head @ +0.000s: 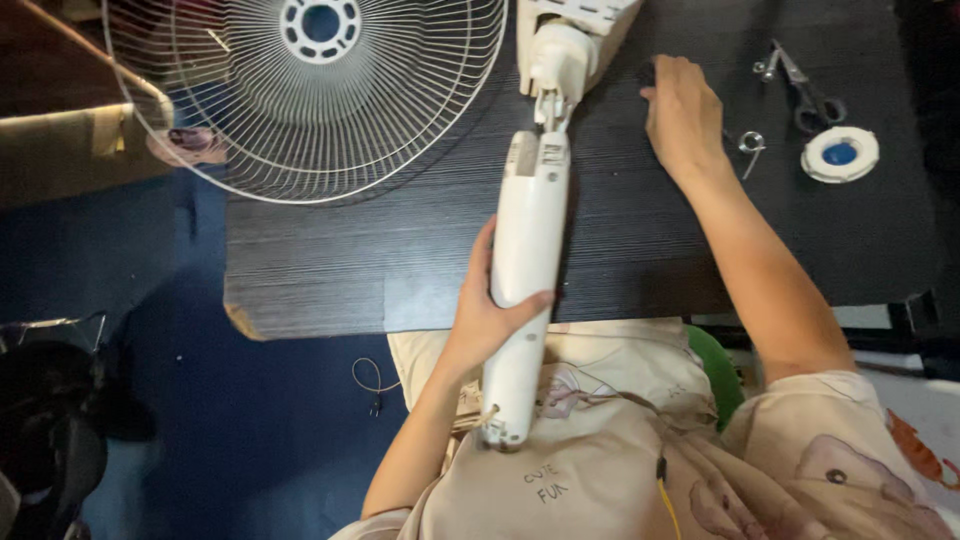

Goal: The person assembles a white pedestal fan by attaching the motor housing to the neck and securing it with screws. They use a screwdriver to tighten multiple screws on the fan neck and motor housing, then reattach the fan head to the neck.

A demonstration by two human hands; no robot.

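A long white fan neck column [528, 240] lies along the dark wooden table [330, 270], its lower end over my lap. My left hand [487, 310] is wrapped around the column's lower part. At the column's far end sits the white motor housing [565, 45]. My right hand [683, 115] rests flat on the table beside that housing, fingers over a small dark item that is mostly hidden. A white wire fan grille [300, 90] lies at the table's far left, partly over the edge.
At the table's right stand scissors [808, 90], a small metal ring screw [751, 143] and a round white cap with a blue centre [840, 153]. A thin cable [372, 380] lies on the blue floor below the table's front edge.
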